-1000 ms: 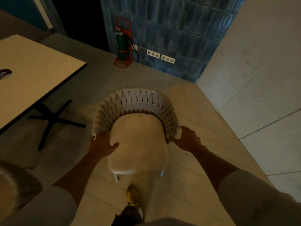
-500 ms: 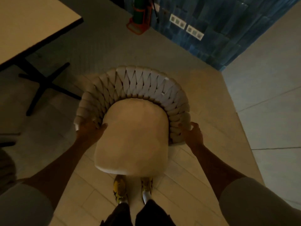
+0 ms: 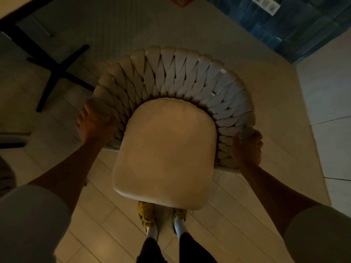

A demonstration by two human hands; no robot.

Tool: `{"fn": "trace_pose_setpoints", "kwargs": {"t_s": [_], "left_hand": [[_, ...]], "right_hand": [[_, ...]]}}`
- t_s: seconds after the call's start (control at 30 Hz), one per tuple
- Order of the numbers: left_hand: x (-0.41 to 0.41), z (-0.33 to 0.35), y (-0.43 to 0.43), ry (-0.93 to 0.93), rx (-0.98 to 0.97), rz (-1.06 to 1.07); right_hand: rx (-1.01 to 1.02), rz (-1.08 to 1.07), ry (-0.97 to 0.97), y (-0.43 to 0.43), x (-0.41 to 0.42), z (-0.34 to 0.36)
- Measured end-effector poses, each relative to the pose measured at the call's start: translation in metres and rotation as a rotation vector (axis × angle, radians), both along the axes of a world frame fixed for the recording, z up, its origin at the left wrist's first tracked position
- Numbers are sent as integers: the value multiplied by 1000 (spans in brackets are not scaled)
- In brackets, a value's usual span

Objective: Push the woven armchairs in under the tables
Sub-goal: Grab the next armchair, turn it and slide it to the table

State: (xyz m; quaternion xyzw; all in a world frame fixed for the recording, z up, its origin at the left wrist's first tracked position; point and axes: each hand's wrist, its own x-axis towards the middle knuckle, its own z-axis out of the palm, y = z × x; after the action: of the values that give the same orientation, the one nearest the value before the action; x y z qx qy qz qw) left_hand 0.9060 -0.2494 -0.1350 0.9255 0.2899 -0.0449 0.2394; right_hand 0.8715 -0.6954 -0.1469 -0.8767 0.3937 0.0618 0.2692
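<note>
Close to our feet, the woven armchair [image 3: 165, 152] has drawn nearer, our left hand [image 3: 91, 124] and right hand [image 3: 248, 147] gripping its arm ends, not yet under the far-left counter [image 3: 7, 2].

Blue tiled wall [image 3: 296, 25], sockets [image 3: 266, 4], yellow shoes [image 3: 146, 213]

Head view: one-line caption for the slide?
Top-down: left hand and right hand grip the arms of the woven armchair; a table base stands at upper left.
</note>
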Motion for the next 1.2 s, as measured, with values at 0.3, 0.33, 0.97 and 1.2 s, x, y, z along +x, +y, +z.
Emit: {"fn": "trace_pose_setpoints", "kwargs": {"t_s": [0.3, 0.33, 0.97, 1.2], "left_hand": [[4, -17, 31, -46, 152, -75], [4, -16, 29, -65, 156, -69], [-100, -23, 30, -118, 45, 184], [-105, -26, 48, -150, 63, 261]], "right_hand": [[-312, 41, -107, 6, -11, -19], [-325, 43, -102, 6, -11, -19], [-227, 395, -52, 12, 86, -7], [-211, 506, -66, 46, 127, -6]]}}
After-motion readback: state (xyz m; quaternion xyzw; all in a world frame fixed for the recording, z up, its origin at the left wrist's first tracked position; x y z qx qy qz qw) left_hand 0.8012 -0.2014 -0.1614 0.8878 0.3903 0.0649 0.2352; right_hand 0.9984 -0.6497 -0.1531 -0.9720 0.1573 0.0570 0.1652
